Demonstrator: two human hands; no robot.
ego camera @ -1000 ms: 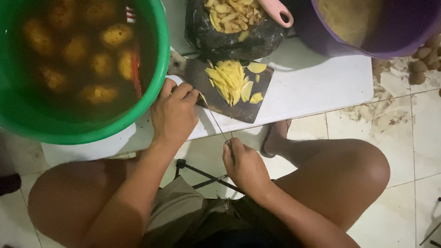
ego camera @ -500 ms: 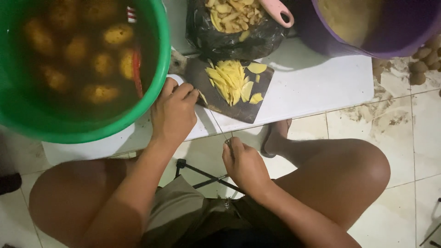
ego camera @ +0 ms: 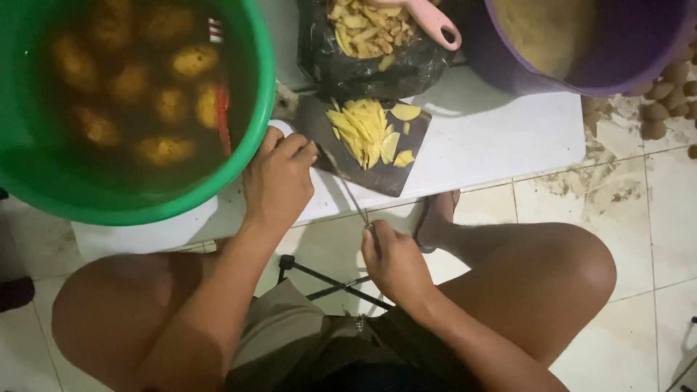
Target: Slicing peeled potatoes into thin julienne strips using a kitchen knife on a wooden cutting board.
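Filling the upper left, a big round green plastic tub (ego camera: 131, 109) of murky water holds whole yellow-brown potatoes, and it overhangs the low white tabletop (ego camera: 501, 138). A round purple plastic bucket (ego camera: 581, 43) stands at the tabletop's far right corner, with a black plastic bag (ego camera: 377, 62) of pale potato strips between the 2 containers. Just in front of the bag lies a dark rectangular cutting board (ego camera: 370, 163) carrying a heap of yellow potato strips and 3 flat slices. The left hand (ego camera: 279, 181) rests on the tabletop edge between tub and board, fingers curled loosely under, touching the board's near corner; whether it holds anything I cannot tell. The right hand (ego camera: 396, 261) hangs below the tabletop, above the tiled floor, fist closed around a thin-bladed knife (ego camera: 356, 207) whose blade points up toward the board.
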